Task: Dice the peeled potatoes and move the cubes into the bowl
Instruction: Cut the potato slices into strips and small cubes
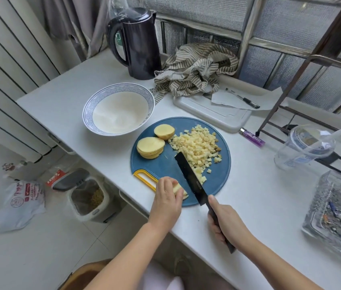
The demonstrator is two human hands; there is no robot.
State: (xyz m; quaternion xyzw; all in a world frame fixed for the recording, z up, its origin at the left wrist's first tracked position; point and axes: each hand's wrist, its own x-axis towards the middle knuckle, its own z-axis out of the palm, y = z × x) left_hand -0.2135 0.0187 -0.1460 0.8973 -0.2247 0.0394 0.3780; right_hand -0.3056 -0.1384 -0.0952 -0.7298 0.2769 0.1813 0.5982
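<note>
A round blue cutting board [163, 164] lies on the white counter. On its near edge my left hand [168, 195] holds down a bundle of potato strips [181, 190] with curled fingers. My right hand [226, 222] grips the handle of a black knife [190, 176], whose blade lies just right of the strips. A heap of small potato cubes [198, 145] covers the board's far right. A stack of potato slices [150, 147] and a potato end piece [164, 131] sit at the board's far left. The white bowl [90, 107] with a blue patterned rim stands behind the board, holding no cubes.
A dark kettle [138, 45] and a striped cloth [196, 68] stand at the back. A white board [211, 114] with paper and a pen lies right of the bowl. A purple lighter [252, 137], a plastic cup [303, 147] and a glass tray [337, 206] sit at right. A bin [88, 197] stands on the floor.
</note>
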